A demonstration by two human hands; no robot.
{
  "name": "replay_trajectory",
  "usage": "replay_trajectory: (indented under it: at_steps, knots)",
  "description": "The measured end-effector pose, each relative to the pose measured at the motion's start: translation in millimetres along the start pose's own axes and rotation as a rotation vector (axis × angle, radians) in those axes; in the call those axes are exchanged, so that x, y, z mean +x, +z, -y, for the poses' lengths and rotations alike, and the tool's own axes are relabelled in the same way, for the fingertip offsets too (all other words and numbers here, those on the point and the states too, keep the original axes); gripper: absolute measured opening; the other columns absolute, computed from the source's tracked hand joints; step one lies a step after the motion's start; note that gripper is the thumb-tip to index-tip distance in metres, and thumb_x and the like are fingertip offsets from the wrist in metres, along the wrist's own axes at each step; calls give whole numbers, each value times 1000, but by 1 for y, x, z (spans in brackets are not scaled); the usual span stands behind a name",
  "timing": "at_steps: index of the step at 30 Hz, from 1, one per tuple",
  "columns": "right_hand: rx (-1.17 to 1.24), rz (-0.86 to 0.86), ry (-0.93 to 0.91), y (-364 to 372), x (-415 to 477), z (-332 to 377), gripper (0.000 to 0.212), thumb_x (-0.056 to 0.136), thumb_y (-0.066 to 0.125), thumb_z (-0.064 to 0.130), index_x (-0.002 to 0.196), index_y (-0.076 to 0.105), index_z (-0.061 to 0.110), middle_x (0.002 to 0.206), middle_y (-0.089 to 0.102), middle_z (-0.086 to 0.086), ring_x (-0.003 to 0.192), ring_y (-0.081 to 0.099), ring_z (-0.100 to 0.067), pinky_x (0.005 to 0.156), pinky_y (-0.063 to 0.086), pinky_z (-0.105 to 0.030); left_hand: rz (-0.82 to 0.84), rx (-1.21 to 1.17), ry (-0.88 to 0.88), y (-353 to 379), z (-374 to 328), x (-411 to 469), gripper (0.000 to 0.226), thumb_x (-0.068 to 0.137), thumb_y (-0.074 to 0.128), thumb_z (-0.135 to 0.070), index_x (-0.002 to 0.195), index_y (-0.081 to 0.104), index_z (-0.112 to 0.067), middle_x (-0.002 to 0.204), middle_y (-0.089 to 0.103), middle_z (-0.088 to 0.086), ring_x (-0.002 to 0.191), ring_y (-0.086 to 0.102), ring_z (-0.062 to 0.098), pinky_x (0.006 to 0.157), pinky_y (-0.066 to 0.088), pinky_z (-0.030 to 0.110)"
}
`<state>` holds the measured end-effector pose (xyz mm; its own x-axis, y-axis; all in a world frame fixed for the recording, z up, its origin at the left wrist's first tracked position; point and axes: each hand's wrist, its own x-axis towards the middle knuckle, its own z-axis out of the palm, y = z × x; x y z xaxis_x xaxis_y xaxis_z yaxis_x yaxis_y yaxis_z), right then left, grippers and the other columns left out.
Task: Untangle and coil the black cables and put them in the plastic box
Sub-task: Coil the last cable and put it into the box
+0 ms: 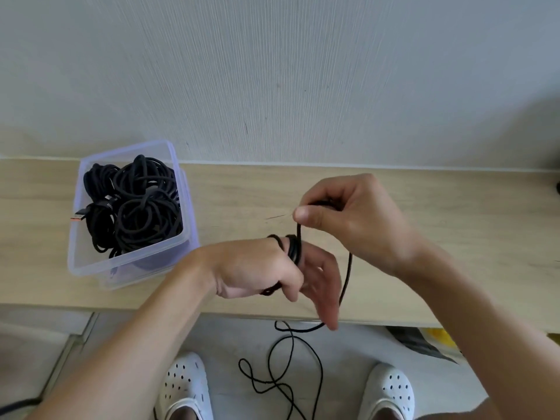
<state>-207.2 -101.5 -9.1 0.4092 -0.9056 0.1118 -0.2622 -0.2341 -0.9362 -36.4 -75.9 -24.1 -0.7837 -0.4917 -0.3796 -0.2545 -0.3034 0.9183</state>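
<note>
Left hand [266, 268], fingers straight, thumb curled — right hand [354, 219] raised, pinching the cable [348, 274].

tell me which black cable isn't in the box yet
The cable looped round the left hand and pinched by the right hand; the other cables lie coiled in the plastic box.

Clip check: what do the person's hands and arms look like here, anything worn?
The left forearm and right forearm are bare, no sleeves in view. The left hand and right hand wear no gloves; no rings or watch visible.
</note>
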Motion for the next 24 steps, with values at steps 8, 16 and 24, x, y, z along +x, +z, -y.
replay_trajectory:
  at_steps: [8, 16, 24]
  knots:
    - [601, -211, -426, 57, 0, 33, 19, 97, 43, -1, 98, 62, -4, 110, 60, -17, 95, 47, 1, 45, 44, -30, 223, -824, 731, 4, -10, 7, 102, 64, 40, 15, 157, 25, -23, 163, 13, 20, 139, 31, 47, 116, 35, 46]
    - [-219, 242, 91, 31, -8, 7, 32, 93, 57, 10, 63, 64, 5, 44, 33, 9, 43, 30, -9, 44, 26, -16, -554, -941, 655, -15, -8, -3, 112, 36, 54, 7, 141, 55, -30, 153, 42, 18, 142, 36, 45, 111, 35, 65]
    - [-65, 236, 81, 3, -15, 13, 19, 89, 66, 12, 76, 70, -1, 51, 41, 0, 50, 35, -14, 47, 29, -28, -788, 38, 274, -12, 6, 0, 64, 50, 44, 2, 106, 50, -29, 127, 58, -16, 101, 53, -4, 72, 40, 13]
